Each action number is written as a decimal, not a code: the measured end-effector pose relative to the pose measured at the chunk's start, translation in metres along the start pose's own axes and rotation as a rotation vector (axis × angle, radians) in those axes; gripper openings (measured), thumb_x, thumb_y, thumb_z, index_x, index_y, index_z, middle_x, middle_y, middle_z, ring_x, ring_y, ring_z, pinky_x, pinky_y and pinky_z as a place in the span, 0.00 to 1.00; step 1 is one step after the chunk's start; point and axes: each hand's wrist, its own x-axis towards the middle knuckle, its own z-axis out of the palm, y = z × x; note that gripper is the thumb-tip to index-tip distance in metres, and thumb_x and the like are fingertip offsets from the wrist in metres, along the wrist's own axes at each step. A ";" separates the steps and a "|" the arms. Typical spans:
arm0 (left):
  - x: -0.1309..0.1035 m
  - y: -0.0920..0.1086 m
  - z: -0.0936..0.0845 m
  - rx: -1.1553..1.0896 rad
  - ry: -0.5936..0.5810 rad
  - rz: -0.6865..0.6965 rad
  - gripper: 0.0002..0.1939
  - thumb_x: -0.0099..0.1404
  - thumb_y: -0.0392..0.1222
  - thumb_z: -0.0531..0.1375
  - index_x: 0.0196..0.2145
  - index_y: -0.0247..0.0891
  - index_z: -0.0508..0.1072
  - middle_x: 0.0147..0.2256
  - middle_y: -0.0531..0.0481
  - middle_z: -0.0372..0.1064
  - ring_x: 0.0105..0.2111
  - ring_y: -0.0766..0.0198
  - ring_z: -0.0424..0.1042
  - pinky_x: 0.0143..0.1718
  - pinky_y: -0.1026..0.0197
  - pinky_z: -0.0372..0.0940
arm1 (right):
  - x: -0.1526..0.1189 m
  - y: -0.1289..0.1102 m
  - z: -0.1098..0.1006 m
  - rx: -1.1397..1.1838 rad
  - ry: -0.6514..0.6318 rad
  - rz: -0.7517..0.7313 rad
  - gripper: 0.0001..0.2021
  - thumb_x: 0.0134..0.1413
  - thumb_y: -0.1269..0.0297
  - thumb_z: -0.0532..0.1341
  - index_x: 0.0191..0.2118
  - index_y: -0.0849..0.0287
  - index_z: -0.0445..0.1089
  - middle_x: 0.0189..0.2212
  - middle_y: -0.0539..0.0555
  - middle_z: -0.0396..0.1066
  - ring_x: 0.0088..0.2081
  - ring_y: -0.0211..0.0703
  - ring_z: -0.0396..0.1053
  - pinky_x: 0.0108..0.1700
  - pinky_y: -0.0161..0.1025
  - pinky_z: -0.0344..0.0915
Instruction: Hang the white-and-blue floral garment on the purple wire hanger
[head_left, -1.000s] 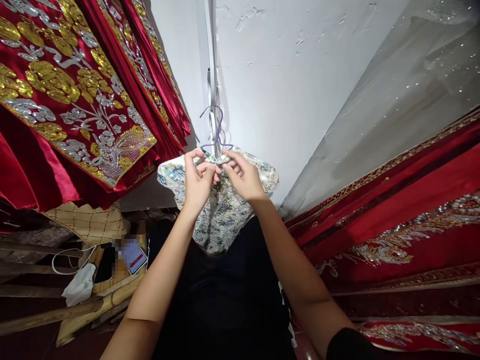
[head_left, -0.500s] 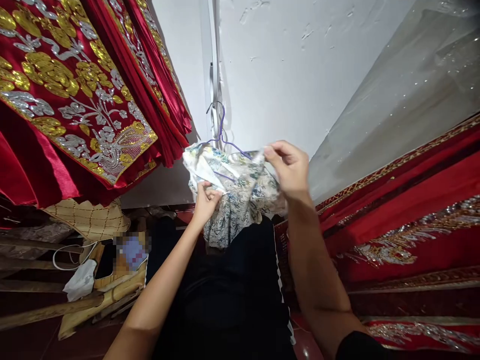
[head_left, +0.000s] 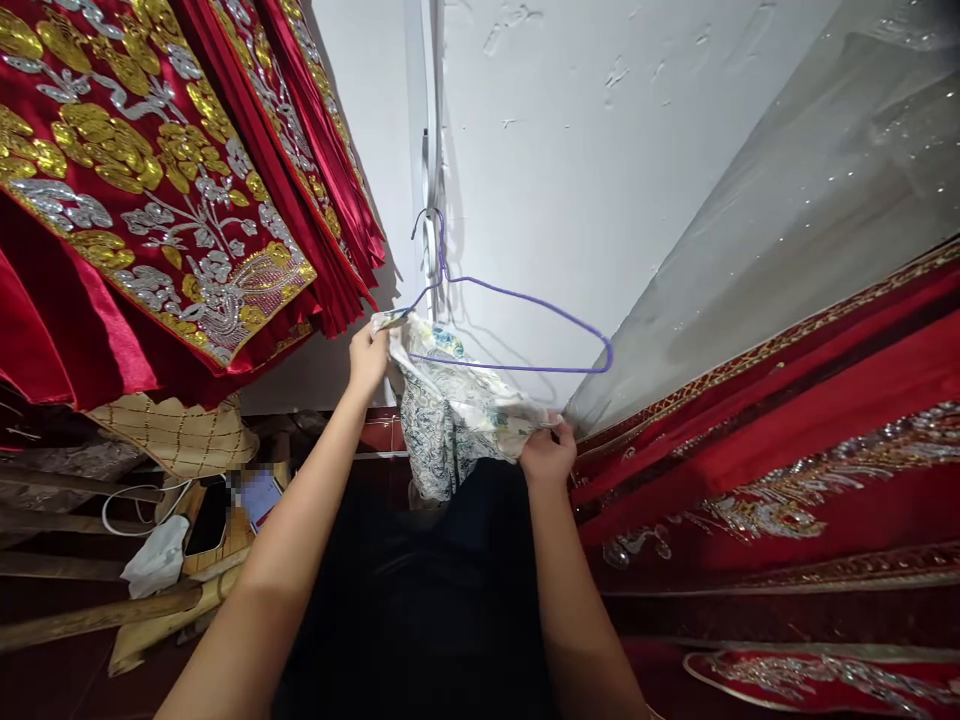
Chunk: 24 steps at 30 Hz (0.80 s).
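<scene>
A purple hanger (head_left: 536, 300) hangs by its hook from a white vertical rail (head_left: 430, 150). Its right arm is bare, while its left arm runs into a patterned garment (head_left: 431, 425) in white, green and blue. My left hand (head_left: 369, 355) grips the cloth near the hanger's left end, fingers closed. Lower on the right, my right hand (head_left: 549, 450) pinches another edge of the garment, below the bare hanger end and apart from it. The lower part of the cloth hangs down between my arms.
Red clothes with gold and silver embroidery (head_left: 105, 150) hang at the left. More red beaded fabric (head_left: 847, 480) and sheer glittery cloth (head_left: 810, 190) fill the right side. At the lower left, a dark phone (head_left: 206, 518) and a white crumpled wrapper (head_left: 156, 558) lie on a wooden seat.
The garment has come off the hanger's right arm, which now shows bare. My right hand has moved down with the cloth; my left hand has moved up and left to the hanger's left end.
</scene>
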 end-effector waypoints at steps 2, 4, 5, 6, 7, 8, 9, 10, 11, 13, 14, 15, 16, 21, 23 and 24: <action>-0.014 -0.011 -0.012 -0.094 0.026 -0.127 0.08 0.57 0.43 0.59 0.27 0.35 0.72 0.24 0.52 0.66 0.27 0.63 0.66 0.33 0.61 0.62 | 0.001 0.004 0.006 -0.033 -0.024 0.093 0.14 0.43 0.47 0.62 0.26 0.52 0.64 0.25 0.51 0.68 0.32 0.48 0.69 0.40 0.48 0.68; -0.035 -0.019 -0.024 -0.209 0.047 -0.227 0.10 0.56 0.45 0.60 0.29 0.34 0.73 0.24 0.52 0.67 0.24 0.64 0.66 0.30 0.62 0.62 | -0.002 0.006 0.015 -0.219 -0.050 0.144 0.15 0.43 0.51 0.65 0.36 0.53 0.70 0.28 0.51 0.70 0.32 0.46 0.68 0.37 0.44 0.67; -0.048 -0.022 -0.029 -0.305 0.066 -0.282 0.11 0.54 0.45 0.62 0.31 0.34 0.74 0.25 0.51 0.70 0.25 0.64 0.68 0.31 0.62 0.64 | -0.005 0.008 0.020 -0.349 -0.051 0.127 0.18 0.42 0.53 0.66 0.41 0.54 0.71 0.30 0.50 0.70 0.32 0.45 0.68 0.36 0.42 0.66; -0.061 -0.024 -0.033 -0.415 0.094 -0.338 0.12 0.53 0.44 0.63 0.33 0.34 0.75 0.28 0.50 0.72 0.27 0.63 0.70 0.32 0.62 0.65 | -0.008 0.010 0.027 -0.472 -0.055 0.092 0.21 0.42 0.54 0.67 0.45 0.54 0.72 0.30 0.50 0.70 0.32 0.44 0.67 0.36 0.41 0.65; -0.074 -0.025 -0.036 -0.521 0.126 -0.394 0.13 0.52 0.44 0.63 0.34 0.34 0.75 0.30 0.50 0.74 0.29 0.62 0.72 0.34 0.61 0.67 | -0.013 0.013 0.034 -0.571 -0.082 0.057 0.22 0.43 0.55 0.67 0.47 0.54 0.72 0.31 0.50 0.70 0.33 0.43 0.67 0.37 0.40 0.64; -0.088 -0.026 -0.038 -0.601 0.153 -0.445 0.13 0.52 0.44 0.63 0.35 0.34 0.75 0.32 0.49 0.74 0.31 0.62 0.73 0.36 0.61 0.68 | -0.018 0.017 0.041 -0.632 -0.136 0.039 0.20 0.46 0.54 0.66 0.46 0.55 0.74 0.32 0.50 0.70 0.34 0.43 0.67 0.38 0.39 0.64; -0.102 -0.026 -0.038 -0.639 0.171 -0.488 0.13 0.52 0.44 0.63 0.34 0.35 0.75 0.32 0.49 0.74 0.31 0.61 0.74 0.36 0.61 0.68 | -0.023 0.021 0.049 -0.657 -0.222 0.056 0.18 0.50 0.51 0.64 0.43 0.56 0.75 0.33 0.52 0.71 0.35 0.44 0.67 0.38 0.39 0.64; -0.115 -0.024 -0.037 -0.645 0.178 -0.520 0.12 0.53 0.45 0.62 0.34 0.35 0.74 0.31 0.49 0.74 0.31 0.61 0.73 0.36 0.60 0.68 | -0.029 0.025 0.058 -0.658 -0.326 0.108 0.18 0.54 0.48 0.61 0.40 0.57 0.76 0.33 0.53 0.72 0.36 0.44 0.68 0.39 0.40 0.64; -0.128 -0.022 -0.035 -0.621 0.174 -0.536 0.12 0.54 0.46 0.62 0.33 0.35 0.73 0.30 0.49 0.73 0.30 0.61 0.73 0.34 0.60 0.68 | -0.035 0.030 0.067 -0.648 -0.436 0.184 0.21 0.57 0.44 0.57 0.36 0.57 0.77 0.34 0.55 0.74 0.37 0.45 0.69 0.39 0.40 0.65; -0.152 -0.011 -0.029 -0.506 0.095 -0.483 0.11 0.56 0.46 0.63 0.32 0.36 0.73 0.29 0.51 0.71 0.28 0.63 0.70 0.33 0.62 0.66 | -0.046 0.036 0.084 -0.597 -0.625 0.355 0.28 0.59 0.38 0.53 0.32 0.57 0.77 0.33 0.57 0.75 0.37 0.46 0.71 0.40 0.40 0.66; -0.162 -0.003 -0.027 -0.423 0.016 -0.422 0.10 0.57 0.46 0.63 0.32 0.37 0.73 0.29 0.52 0.71 0.28 0.63 0.69 0.32 0.62 0.64 | -0.050 0.038 0.092 -0.544 -0.686 0.433 0.29 0.59 0.36 0.53 0.30 0.57 0.76 0.31 0.56 0.75 0.36 0.46 0.71 0.39 0.40 0.66; -0.171 0.007 -0.025 -0.334 -0.108 -0.343 0.09 0.59 0.46 0.63 0.32 0.38 0.73 0.29 0.52 0.70 0.28 0.63 0.69 0.32 0.62 0.64 | -0.053 0.037 0.099 -0.474 -0.723 0.502 0.29 0.58 0.35 0.53 0.28 0.57 0.74 0.29 0.56 0.74 0.34 0.45 0.71 0.38 0.40 0.66; -0.178 0.018 -0.025 -0.237 -0.251 -0.253 0.09 0.61 0.47 0.64 0.33 0.39 0.74 0.30 0.52 0.70 0.29 0.63 0.68 0.33 0.62 0.63 | -0.054 0.035 0.105 -0.397 -0.727 0.563 0.28 0.58 0.35 0.54 0.26 0.57 0.71 0.25 0.55 0.72 0.31 0.44 0.70 0.37 0.40 0.66; -0.179 0.069 -0.039 0.022 -0.521 0.043 0.09 0.66 0.48 0.62 0.39 0.42 0.77 0.31 0.51 0.70 0.31 0.60 0.69 0.35 0.60 0.63 | -0.036 -0.010 0.126 -0.284 -0.703 0.646 0.20 0.52 0.44 0.64 0.26 0.58 0.67 0.20 0.51 0.67 0.23 0.41 0.64 0.28 0.40 0.64; -0.164 0.076 -0.043 -0.029 -0.265 0.130 0.10 0.67 0.48 0.61 0.43 0.43 0.76 0.35 0.49 0.71 0.34 0.60 0.70 0.39 0.60 0.64 | -0.027 -0.036 0.134 -0.370 -0.806 0.572 0.16 0.49 0.49 0.67 0.29 0.59 0.70 0.23 0.52 0.70 0.26 0.42 0.67 0.30 0.39 0.65; -0.156 0.076 -0.043 -0.058 -0.169 0.167 0.11 0.67 0.49 0.61 0.45 0.43 0.75 0.38 0.48 0.71 0.37 0.59 0.71 0.41 0.60 0.64 | -0.025 -0.049 0.139 -0.444 -0.877 0.550 0.16 0.48 0.50 0.68 0.29 0.59 0.70 0.24 0.52 0.70 0.27 0.42 0.67 0.30 0.39 0.64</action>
